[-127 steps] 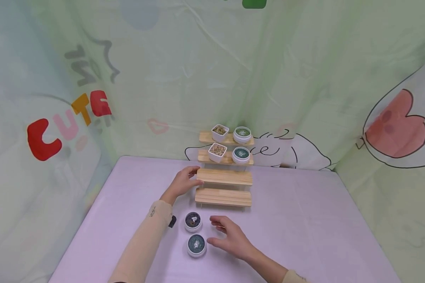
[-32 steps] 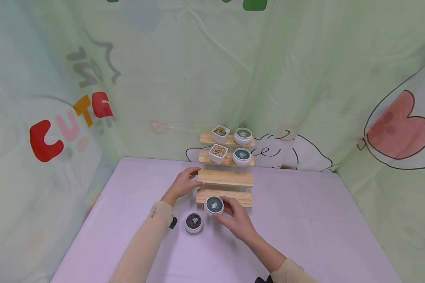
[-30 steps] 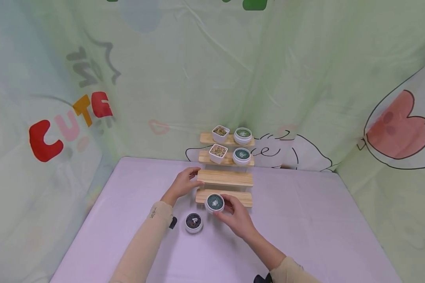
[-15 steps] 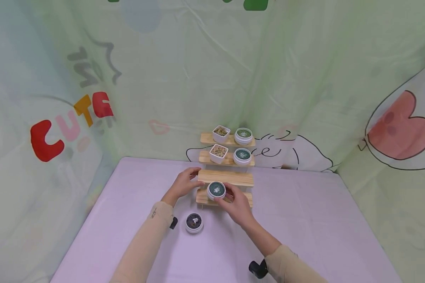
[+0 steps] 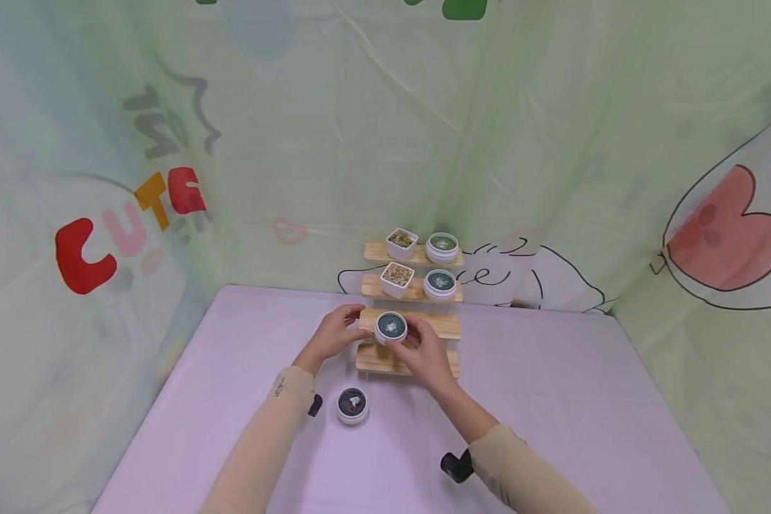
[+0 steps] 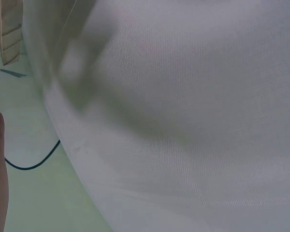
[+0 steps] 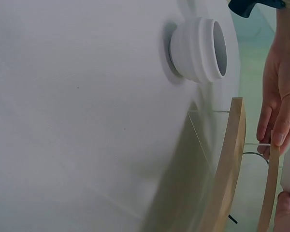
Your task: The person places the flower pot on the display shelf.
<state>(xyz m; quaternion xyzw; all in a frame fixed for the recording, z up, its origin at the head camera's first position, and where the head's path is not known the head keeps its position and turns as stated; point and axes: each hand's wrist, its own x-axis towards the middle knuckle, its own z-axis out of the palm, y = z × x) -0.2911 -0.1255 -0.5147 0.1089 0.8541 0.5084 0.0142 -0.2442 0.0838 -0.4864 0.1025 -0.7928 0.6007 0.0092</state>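
Note:
In the head view my right hand (image 5: 427,353) holds a round white pot (image 5: 391,327) with a dark teal top and a pale mark, thumb in front and fingers at its right side. That pot is at the left part of the second tier from the bottom of a wooden stepped stand (image 5: 433,326); whether it touches the board I cannot tell. My left hand (image 5: 334,332) grips the left end of that tier. The right wrist view shows the left thumb and fingers around the board's end (image 7: 274,159). Another round pot (image 5: 352,404), dark-topped, stands on the table before the stand.
On the upper two tiers stand two square white pots (image 5: 397,278) with grainy filling, at left, and two round pots (image 5: 440,283), at right. A pale cloth covers the table (image 5: 540,400). Printed curtains (image 5: 283,157) hang behind and at both sides.
My right hand has taken the teal-topped pot off the table and carried it up and away, past the lowest tier to the one above. My left hand has stayed at the stand.

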